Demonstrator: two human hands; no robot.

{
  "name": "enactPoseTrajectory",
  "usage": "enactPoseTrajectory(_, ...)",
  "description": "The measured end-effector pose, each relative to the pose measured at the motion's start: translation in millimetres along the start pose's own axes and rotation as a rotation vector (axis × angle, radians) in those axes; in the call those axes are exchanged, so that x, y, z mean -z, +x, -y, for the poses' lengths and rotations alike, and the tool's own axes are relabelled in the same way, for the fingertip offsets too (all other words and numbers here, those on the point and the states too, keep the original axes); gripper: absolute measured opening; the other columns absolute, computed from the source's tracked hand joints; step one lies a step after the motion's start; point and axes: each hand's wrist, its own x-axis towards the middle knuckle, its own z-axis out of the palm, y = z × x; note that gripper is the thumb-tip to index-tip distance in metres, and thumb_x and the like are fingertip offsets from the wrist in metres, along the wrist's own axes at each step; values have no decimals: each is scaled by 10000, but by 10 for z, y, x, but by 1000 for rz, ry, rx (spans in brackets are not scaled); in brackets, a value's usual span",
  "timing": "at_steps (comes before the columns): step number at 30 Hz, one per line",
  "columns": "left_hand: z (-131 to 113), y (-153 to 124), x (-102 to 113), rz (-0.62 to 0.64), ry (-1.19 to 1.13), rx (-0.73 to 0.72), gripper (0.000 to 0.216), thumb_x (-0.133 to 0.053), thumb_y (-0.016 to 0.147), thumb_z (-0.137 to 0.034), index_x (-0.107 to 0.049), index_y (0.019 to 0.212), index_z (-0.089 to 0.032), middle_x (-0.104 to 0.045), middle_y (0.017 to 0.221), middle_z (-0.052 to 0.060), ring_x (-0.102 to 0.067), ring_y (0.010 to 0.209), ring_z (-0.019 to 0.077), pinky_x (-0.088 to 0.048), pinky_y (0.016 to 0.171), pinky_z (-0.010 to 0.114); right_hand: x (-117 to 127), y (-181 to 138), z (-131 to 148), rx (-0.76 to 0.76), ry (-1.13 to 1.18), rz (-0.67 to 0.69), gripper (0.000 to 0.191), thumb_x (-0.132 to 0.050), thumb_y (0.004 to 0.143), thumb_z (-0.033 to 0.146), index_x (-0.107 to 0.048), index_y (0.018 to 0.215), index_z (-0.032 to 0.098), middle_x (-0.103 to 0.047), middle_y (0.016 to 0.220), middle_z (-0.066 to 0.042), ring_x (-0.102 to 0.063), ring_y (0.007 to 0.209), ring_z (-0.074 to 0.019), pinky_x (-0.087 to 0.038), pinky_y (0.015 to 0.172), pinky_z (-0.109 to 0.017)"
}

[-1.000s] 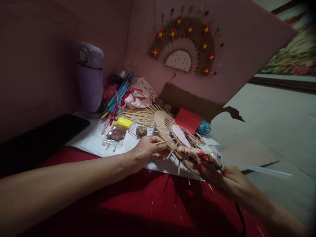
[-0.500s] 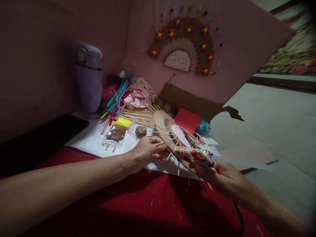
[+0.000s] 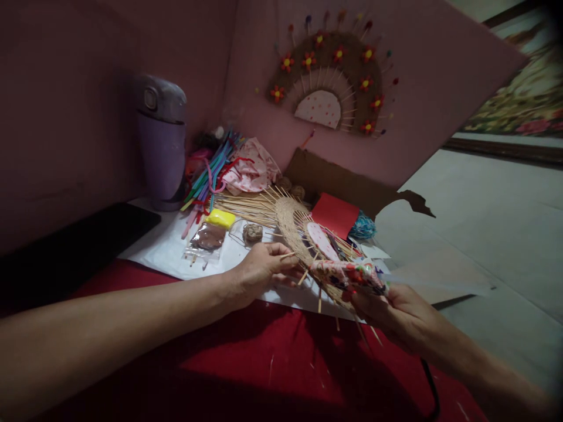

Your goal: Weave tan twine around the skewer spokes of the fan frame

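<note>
My left hand (image 3: pixel 259 271) pinches a thin wooden skewer (image 3: pixel 287 255) of the half-round twine-woven fan (image 3: pixel 303 240) at the desk's front edge; my right hand (image 3: pixel 396 313) grips a floral-wrapped glue gun (image 3: pixel 349 274) — hot drips could burn fingers, or skewers snap.

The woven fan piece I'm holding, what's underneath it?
Under the woven fan piece lie a white sheet and loose sticks. The left hand steadies its edge; anything directly beneath is covered.

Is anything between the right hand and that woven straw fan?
Yes: the right hand holds a floral-wrapped tool that lies across the fan's near edge. The left hand touches the fan directly.
</note>
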Motion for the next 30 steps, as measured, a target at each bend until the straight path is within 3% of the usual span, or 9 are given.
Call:
enactPoseTrajectory(15,42,26,37,16,-24,-21,205,-694,704,-265,-535,702,-134,-656,737,52,-629,661,134,-470,610,256,7,-12,-31,-8,88,65,434,-425,823,569,-324,600,210,-255,557,47,-183,476,-85,-125,398,-234)
enactPoseTrajectory(23,51,28,47,15,-30,-27,201,-693,707,-251,-530,695,-133,-650,729,45,-625,652,123,-468,608,248,-6,27,-118,27,65,23,411,-434,825,559,-448,631,198,-316,573,30,-252,513,-96,-196,431,-238)
enactPoseTrajectory(30,22,18,19,1,-18,-11,236,-717,673,-280,-533,678,-133,-646,713,46,-619,643,131,-463,615,268,14,15,-145,25,65,40,411,-437,829,554,-415,630,195,-312,577,33,-239,514,-91,-205,442,-233)
